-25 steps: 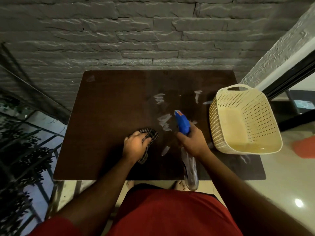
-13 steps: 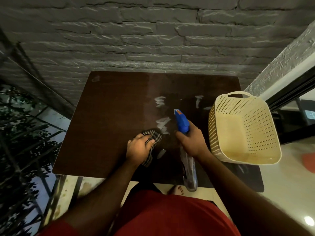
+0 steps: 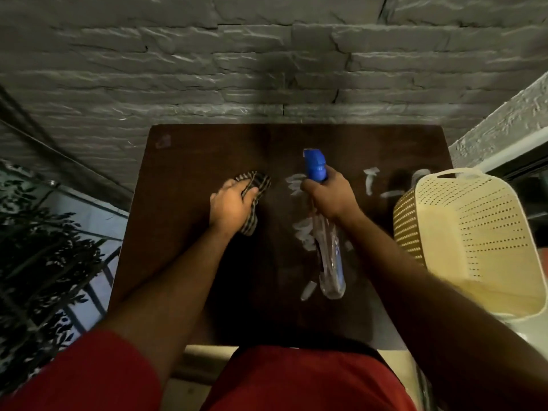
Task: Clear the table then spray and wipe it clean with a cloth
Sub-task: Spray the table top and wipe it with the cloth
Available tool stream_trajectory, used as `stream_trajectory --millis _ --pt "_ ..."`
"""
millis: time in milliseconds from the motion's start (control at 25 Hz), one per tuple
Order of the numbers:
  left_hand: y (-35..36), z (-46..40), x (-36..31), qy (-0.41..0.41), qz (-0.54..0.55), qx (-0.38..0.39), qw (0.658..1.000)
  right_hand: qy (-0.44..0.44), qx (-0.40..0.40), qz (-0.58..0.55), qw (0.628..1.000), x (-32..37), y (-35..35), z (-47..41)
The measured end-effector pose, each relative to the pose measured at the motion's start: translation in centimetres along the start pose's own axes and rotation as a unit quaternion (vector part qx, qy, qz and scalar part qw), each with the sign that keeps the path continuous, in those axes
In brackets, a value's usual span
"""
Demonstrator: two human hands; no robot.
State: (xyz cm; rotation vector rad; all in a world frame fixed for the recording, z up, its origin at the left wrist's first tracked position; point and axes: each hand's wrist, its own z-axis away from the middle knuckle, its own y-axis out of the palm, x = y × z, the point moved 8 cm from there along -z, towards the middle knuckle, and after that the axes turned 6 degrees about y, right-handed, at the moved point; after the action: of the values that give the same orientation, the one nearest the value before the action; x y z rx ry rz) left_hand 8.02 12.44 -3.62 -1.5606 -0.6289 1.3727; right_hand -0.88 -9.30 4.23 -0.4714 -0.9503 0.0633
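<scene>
A dark brown table (image 3: pixel 189 262) stands against a grey brick wall. My left hand (image 3: pixel 231 207) grips a bunched striped cloth (image 3: pixel 255 185) and holds it down on the tabletop left of centre. My right hand (image 3: pixel 330 195) grips the neck of a clear spray bottle (image 3: pixel 330 262) with a blue head (image 3: pixel 315 166). The nozzle points toward the wall and the bottle's body slants back toward me above the table. Whitish smears (image 3: pixel 370 180) mark the wood around and to the right of the bottle.
A cream perforated plastic basket (image 3: pixel 474 232) sits tilted at the table's right edge, close to my right forearm. A dark leafy plant (image 3: pixel 44 262) and a railing are to the left of the table. The grey brick wall (image 3: pixel 267 69) runs along the far edge.
Both hands have moved farther across the table toward the wall, the cloth and bottle going with them. The view has come closer over the table.
</scene>
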Motion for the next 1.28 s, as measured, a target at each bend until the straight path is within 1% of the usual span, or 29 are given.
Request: stream_trajectory --millis 160,240,320,480,720,800,880,960,1040,1120,1200,1280 --pt "-1.4 -7.1 1.0 -0.005 0.006 -0.017 1.000 0.030 0.002 -0.019 0.999 1.5 0.7 -4.6" --pt "-1.7 -9.1 1.7 -0.012 0.009 -0.029 0.999 0.036 0.000 -0.016 0.999 1.7 0.9 -6.2" --pt "-1.7 -10.6 2.6 -0.025 0.006 -0.036 0.999 0.046 0.018 -0.004 0.999 1.7 1.4 -7.6" --pt "-1.2 -12.3 3.8 -0.036 0.007 -0.043 0.998 0.066 0.027 0.007 0.997 1.3 1.4 -9.4" --pt "-0.9 -12.6 3.3 -0.043 0.006 -0.044 0.998 0.052 0.025 -0.024 0.998 0.5 0.9 -9.5" --pt "-0.7 -12.6 3.1 -0.043 0.005 -0.045 0.998 0.069 0.018 -0.032 0.997 -0.4 0.5 -9.5" --pt "-0.8 -12.8 2.9 -0.039 0.006 -0.049 0.998 0.105 0.041 -0.040 0.993 -1.7 0.4 -9.3" --pt "-0.7 -13.2 2.6 -0.032 0.004 -0.049 0.998 0.126 0.081 -0.044 0.988 -2.7 0.8 -8.8" --pt "-0.5 -13.7 2.3 -0.036 0.008 -0.047 0.998 0.124 0.109 -0.017 0.986 -2.9 1.3 -8.1" --pt "-0.1 -14.5 1.9 -0.037 0.007 -0.043 0.998 0.129 0.122 -0.001 0.984 -3.2 1.7 -7.6" --pt "0.7 -16.2 1.4 -0.029 -0.004 -0.042 0.999 0.133 0.134 -0.013 0.982 -3.3 2.0 -7.8" --pt "2.0 -18.2 1.0 -0.017 -0.019 -0.034 0.999 0.123 0.134 -0.053 0.982 -3.1 2.2 -8.2"
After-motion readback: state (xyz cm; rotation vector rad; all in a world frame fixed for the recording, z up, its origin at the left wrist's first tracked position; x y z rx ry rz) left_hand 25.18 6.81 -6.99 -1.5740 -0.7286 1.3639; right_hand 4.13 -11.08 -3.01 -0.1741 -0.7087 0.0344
